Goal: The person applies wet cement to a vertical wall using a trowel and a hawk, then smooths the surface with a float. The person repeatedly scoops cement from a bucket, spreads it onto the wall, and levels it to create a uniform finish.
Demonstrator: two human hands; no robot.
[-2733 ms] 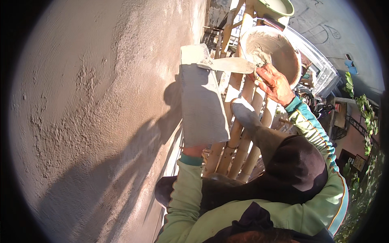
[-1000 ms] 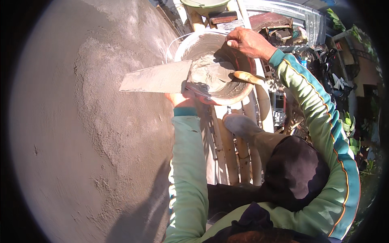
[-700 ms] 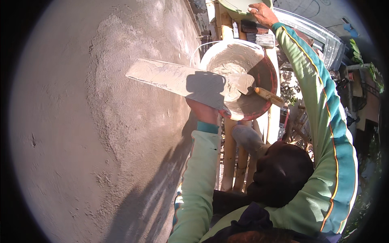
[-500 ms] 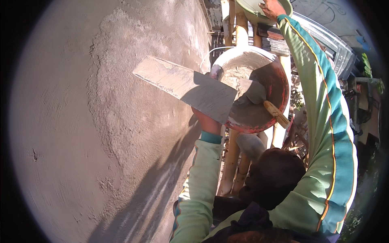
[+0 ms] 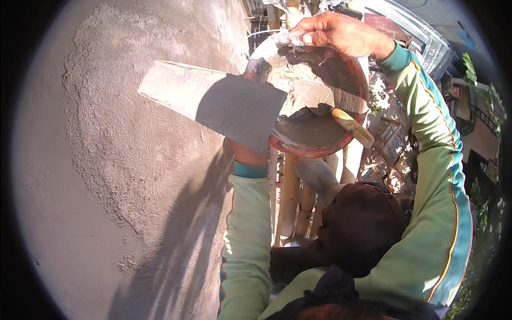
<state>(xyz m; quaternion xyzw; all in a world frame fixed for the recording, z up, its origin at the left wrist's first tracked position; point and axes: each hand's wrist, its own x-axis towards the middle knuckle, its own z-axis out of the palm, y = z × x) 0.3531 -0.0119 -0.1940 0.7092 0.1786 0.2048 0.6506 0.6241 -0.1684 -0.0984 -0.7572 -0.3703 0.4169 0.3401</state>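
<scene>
My left hand is mostly hidden beneath a long, flat plastering float, which it grips by the underside; the float's face is smeared with mortar. To its right stands a red bucket, partly full of wet grey mortar. A trowel with a wooden handle rests in the bucket, its blade mostly sunk in the mortar and its handle over the near right rim. Over the bucket's far rim, my right hand has its fingers curled together, and glistening water splashes from the fingertips.
A rough plastered wall fills the left side, with a coarser patch beside smoother plaster. Bamboo poles run under the bucket. A brown cap and a knee in light cloth are below it. Clear corrugated sheets lie far right.
My right hand has come from the green basin at the far edge to above the bucket, and water now splashes there. The float and bucket appear shifted left and up as the view moved.
</scene>
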